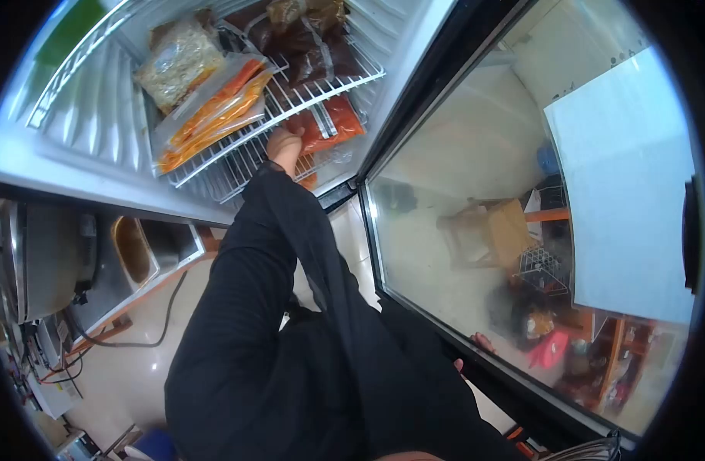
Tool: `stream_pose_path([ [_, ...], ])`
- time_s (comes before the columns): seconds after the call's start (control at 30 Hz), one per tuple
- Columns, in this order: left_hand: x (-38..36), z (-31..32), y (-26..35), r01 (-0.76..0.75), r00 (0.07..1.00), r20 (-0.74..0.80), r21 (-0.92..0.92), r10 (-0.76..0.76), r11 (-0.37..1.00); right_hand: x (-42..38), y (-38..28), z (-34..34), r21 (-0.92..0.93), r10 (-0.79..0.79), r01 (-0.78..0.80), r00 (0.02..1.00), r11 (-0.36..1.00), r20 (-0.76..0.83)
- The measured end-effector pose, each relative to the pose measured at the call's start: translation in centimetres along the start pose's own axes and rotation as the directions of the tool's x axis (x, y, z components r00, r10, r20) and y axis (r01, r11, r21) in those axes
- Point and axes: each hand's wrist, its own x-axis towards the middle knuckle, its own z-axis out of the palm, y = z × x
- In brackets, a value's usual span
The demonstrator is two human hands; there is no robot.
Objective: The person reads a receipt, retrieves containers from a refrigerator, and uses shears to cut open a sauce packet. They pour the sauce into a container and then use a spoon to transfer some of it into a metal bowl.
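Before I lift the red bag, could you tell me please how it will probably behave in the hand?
The red bag may slip a little, since its plastic looks smooth and shiny. It could feel rather heavy for its size, as it looks well filled. It would probably not roll, because its shape seems broad and low.

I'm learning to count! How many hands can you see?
2. The left hand is inside the fridge, at the red bag. The right hand is at the edge of the glass door, mostly hidden.
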Motion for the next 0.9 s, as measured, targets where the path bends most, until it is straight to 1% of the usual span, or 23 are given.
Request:
stream_pose_path([
  [0.03, 0.5, 0.3, 0.2, -0.035, 0.999, -0.004, 0.046, 0.035, 0.998, 1.2, -0.6, -1.2, -0.052, -0.032, 0.038, 0.994, 0.998, 0.104],
  [0.1, 1.0, 1.1, 0.9, -0.042, 0.997, -0.057, 0.090, 0.048, 0.995, 1.8, 1.5, -3.1, 0.060, 0.113, -0.138, 0.944, 0.989, 0.310],
  [0.13, 1.0, 0.8, 0.6, -0.075, 0.995, -0.055, 0.092, 0.080, 0.993, 0.8, 4.6, -5.0, 0.186, 0.254, -0.362, 0.864, 0.914, 0.434],
  [0.17, 0.9, 0.2, -0.1, -0.105, 0.992, -0.055, 0.089, 0.111, 0.990, -0.3, 6.5, -5.5, 0.296, 0.330, -0.498, 0.819, 0.815, 0.469],
  [0.2, 1.3, -0.6, -0.8, -0.137, 0.988, -0.058, 0.081, 0.142, 0.987, -1.5, 8.5, -5.9, 0.392, 0.402, -0.615, 0.767, 0.684, 0.500],
  [0.23, 3.0, 0.0, -3.1, -0.151, 0.969, -0.164, 0.198, 0.185, 0.968, -2.7, 9.7, -5.6, 0.510, 0.463, -0.635, 0.772, 0.580, 0.436],
  [0.27, 5.4, 0.4, -7.0, -0.215, 0.946, -0.183, 0.259, 0.266, 0.942, -2.5, 10.2, -5.7, 0.556, 0.493, -0.676, 0.735, 0.483, 0.466],
  [0.3, 6.7, 0.5, -9.5, -0.273, 0.917, -0.198, 0.322, 0.346, 0.907, -2.4, 10.6, -5.8, 0.595, 0.522, -0.708, 0.695, 0.380, 0.494],
  [0.33, 3.1, -1.6, -6.9, -0.095, 0.904, -0.359, 0.364, 0.233, 0.927, -0.9, 9.9, -6.5, 0.549, 0.501, -0.782, 0.616, 0.296, 0.608],
  [0.37, -1.2, -3.3, -3.5, 0.089, 0.846, -0.518, 0.371, 0.127, 0.924, -0.6, 11.0, -6.6, 0.543, 0.388, -0.768, 0.640, 0.340, 0.663],
  [0.43, -3.2, -2.8, -1.6, 0.103, 0.910, -0.388, 0.551, 0.146, 0.828, 0.2, 12.9, -6.8, 0.557, 0.145, -0.718, 0.657, 0.418, 0.740],
  [0.47, -3.6, -1.6, -0.3, -0.041, 0.851, -0.423, 0.534, 0.310, 0.844, 0.2, 12.7, -6.7, 0.595, 0.070, -0.640, 0.707, 0.487, 0.703],
  [0.5, -4.4, -1.0, 1.5, -0.230, 0.900, -0.214, 0.505, 0.379, 0.832, 0.3, 13.5, -6.7, 0.615, 0.019, -0.591, 0.729, 0.522, 0.684],
  [0.53, -3.4, 1.5, 1.4, -0.405, 0.800, -0.292, 0.382, 0.524, 0.831, 0.2, 14.7, -6.7, 0.637, -0.033, -0.539, 0.748, 0.552, 0.662],
  [0.57, -2.3, 4.0, 1.7, -0.434, 0.769, -0.322, 0.371, 0.552, 0.821, 0.1, 15.7, -6.7, 0.657, -0.085, -0.485, 0.765, 0.577, 0.638],
  [0.6, -2.5, 5.0, 2.2, -0.458, 0.755, -0.270, 0.435, 0.598, 0.775, 1.7, 12.7, -6.6, 0.674, -0.061, -0.516, 0.769, 0.528, 0.636],
  [0.63, -2.9, 5.6, 2.6, -0.481, 0.740, -0.214, 0.495, 0.638, 0.724, 1.0, 13.8, -6.0, 0.685, -0.018, -0.538, 0.780, 0.491, 0.626],
  [0.7, -2.8, 5.0, 3.1, -0.496, 0.780, -0.161, 0.430, 0.605, 0.754, -0.4, 16.0, -4.9, 0.710, 0.068, -0.570, 0.797, 0.413, 0.600],
  [0.73, -2.8, 4.5, 3.0, -0.502, 0.797, -0.129, 0.402, 0.590, 0.766, -0.1, 19.5, -7.7, 0.374, 0.278, -0.827, 0.510, 0.419, 0.814],
  [0.8, -1.6, 4.9, 1.7, -0.571, 0.722, -0.169, 0.402, 0.671, 0.716, 0.6, 20.5, -8.6, 0.114, 0.465, -0.914, 0.302, 0.389, 0.832],
  [0.83, -1.2, 5.3, 1.4, -0.604, 0.678, -0.191, 0.406, 0.710, 0.686, 0.1, 18.0, -8.2, 0.246, 0.449, -0.865, 0.447, 0.437, 0.774],
  [0.87, -1.2, 5.1, 1.6, -0.612, 0.653, -0.169, 0.456, 0.738, 0.646, 0.2, 18.0, -7.8, 0.291, 0.453, -0.861, 0.474, 0.417, 0.755],
  [0.9, -1.4, 4.6, 2.1, -0.612, 0.676, -0.113, 0.464, 0.728, 0.640, 0.2, 18.1, -7.3, 0.336, 0.457, -0.854, 0.501, 0.397, 0.735],
])
